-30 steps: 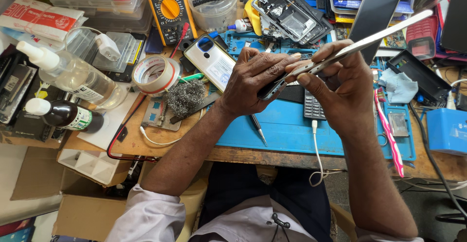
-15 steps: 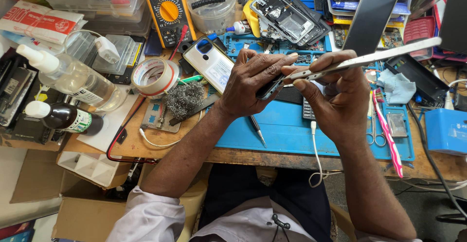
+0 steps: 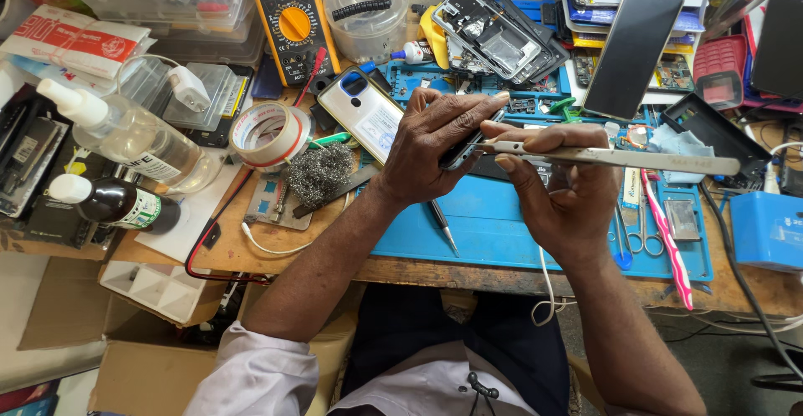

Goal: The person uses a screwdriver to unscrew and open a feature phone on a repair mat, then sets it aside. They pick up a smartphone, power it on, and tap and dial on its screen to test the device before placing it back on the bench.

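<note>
A dark phone (image 3: 465, 147) was gripped edge-on in the left hand (image 3: 435, 144) above the blue mat (image 3: 502, 224), mostly hidden by curled fingers; long tweezers (image 3: 619, 158) were pinched in the right hand (image 3: 556, 186).

Top centre: yellow multimeter (image 3: 292, 16), grey rectangular display at its upper end, orange dial below. Top left: flat white packet (image 3: 74, 41) with red print, lying on clear plastic boxes. Left edge: clear spray bottle (image 3: 132, 134) with white label band; just below it a dark bottle (image 3: 117, 204), white cap, green-and-white label. Upper right: black phone screen (image 3: 632, 51), dark, propped tilted. Far right: second dark screen (image 3: 779, 46). Lower left, under the tabletop: open cardboard box (image 3: 134, 366).
</note>
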